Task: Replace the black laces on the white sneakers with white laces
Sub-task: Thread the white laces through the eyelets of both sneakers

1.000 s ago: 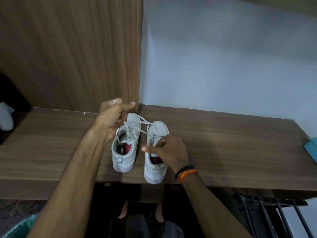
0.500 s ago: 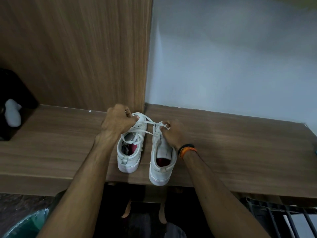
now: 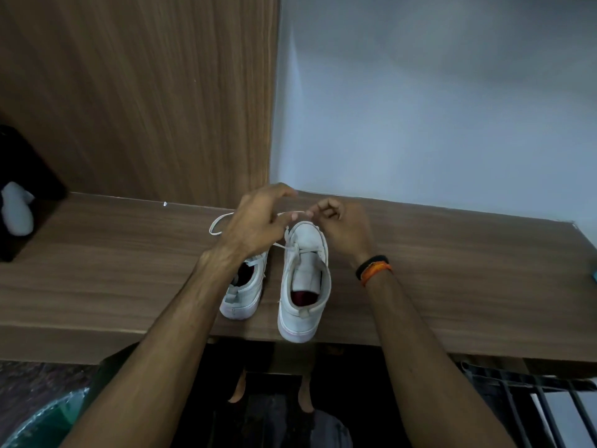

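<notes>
Two white sneakers stand side by side on a wooden shelf (image 3: 452,279), heels toward me. The right sneaker (image 3: 303,282) carries a white lace (image 3: 292,248) through its upper eyelets. My left arm covers most of the left sneaker (image 3: 245,292). My left hand (image 3: 258,221) and my right hand (image 3: 342,227) hover above the toe of the right sneaker and pinch a stretch of white lace between them. A loop of that lace (image 3: 216,224) trails onto the shelf to the left. No black lace is in view.
A wooden panel (image 3: 145,92) and a pale wall (image 3: 436,108) rise behind the shelf. A white object (image 3: 16,208) sits in a dark recess at far left. The right sneaker's heel overhangs the shelf's front edge. A dark rack (image 3: 533,409) stands at lower right.
Both hands rose off the sneakers and met above the right sneaker's toe. A lace loop now lies on the shelf at left.
</notes>
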